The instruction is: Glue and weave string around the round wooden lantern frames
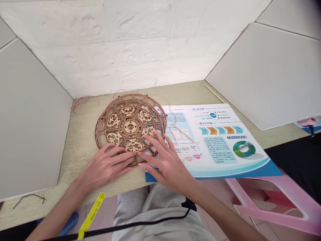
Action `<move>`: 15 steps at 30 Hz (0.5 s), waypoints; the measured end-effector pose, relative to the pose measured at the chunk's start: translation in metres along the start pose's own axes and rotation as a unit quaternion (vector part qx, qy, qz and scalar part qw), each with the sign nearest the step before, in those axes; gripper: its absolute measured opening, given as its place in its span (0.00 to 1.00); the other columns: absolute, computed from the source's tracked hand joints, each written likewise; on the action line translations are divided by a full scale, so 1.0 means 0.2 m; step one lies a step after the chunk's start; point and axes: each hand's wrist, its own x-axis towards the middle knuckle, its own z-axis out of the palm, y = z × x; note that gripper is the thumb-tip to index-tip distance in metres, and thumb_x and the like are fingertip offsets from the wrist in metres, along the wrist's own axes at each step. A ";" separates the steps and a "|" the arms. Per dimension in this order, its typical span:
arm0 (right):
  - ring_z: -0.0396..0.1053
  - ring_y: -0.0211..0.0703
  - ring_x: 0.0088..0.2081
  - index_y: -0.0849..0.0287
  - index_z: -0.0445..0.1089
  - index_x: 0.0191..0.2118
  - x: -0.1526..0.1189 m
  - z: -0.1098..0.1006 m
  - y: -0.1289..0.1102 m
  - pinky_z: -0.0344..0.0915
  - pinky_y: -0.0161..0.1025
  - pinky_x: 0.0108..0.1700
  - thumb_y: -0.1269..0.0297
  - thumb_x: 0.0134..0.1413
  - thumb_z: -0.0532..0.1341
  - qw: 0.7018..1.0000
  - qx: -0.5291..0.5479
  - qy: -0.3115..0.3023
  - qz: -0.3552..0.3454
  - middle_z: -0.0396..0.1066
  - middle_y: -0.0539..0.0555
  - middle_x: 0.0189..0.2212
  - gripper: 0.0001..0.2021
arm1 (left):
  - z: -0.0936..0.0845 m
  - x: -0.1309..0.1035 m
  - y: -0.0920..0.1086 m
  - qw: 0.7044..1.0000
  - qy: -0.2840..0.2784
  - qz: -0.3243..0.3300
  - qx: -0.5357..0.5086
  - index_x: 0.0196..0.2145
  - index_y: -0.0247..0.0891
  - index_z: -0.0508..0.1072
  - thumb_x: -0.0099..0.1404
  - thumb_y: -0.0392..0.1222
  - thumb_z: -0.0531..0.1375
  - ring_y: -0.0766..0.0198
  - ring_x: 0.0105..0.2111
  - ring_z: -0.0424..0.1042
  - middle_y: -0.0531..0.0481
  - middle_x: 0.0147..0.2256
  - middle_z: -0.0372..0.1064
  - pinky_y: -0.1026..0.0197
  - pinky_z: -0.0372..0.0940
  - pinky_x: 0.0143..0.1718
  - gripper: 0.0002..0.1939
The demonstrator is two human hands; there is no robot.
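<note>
A round openwork wooden wheel (130, 127) with heart-like cutouts and a dark rim lies on the tabletop, partly over a printed sheet (220, 134). My left hand (106, 165) rests on its lower left edge, fingers stretched toward the middle. On the lower right part of the wheel lies my right hand (165, 160), its fingers spread. The two index fingertips nearly meet at the bottom rim. Thin red and white wires (173, 117) trail from the wheel's rim, and more wire (80, 102) lies to the left.
A wooden stick (185, 134) lies on the sheet, another (214, 93) behind it. Grey panels (30, 117) flank the table (80, 124), with a white wall behind. A black wire piece (28, 197) is at front left. A pink stool (276, 214) stands below right.
</note>
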 end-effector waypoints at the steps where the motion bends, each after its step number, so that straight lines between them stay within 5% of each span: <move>1: 0.50 0.67 0.72 0.54 0.78 0.53 0.00 0.00 0.00 0.56 0.69 0.67 0.59 0.69 0.60 1.000 0.005 -0.002 0.006 0.65 0.65 0.65 0.14 | 0.00 0.00 0.00 1.000 0.001 0.002 -0.001 0.49 0.37 0.76 0.73 0.39 0.61 0.60 0.44 0.77 0.51 0.47 0.82 0.52 0.66 0.46 0.09; 15: 0.50 0.65 0.73 0.54 0.80 0.49 0.02 -0.01 0.01 0.55 0.69 0.67 0.57 0.70 0.58 0.999 0.032 -0.010 0.025 0.65 0.64 0.65 0.14 | 0.00 0.04 -0.05 0.998 -0.003 0.038 -0.048 0.49 0.36 0.76 0.75 0.39 0.59 0.58 0.54 0.76 0.49 0.48 0.81 0.53 0.66 0.54 0.09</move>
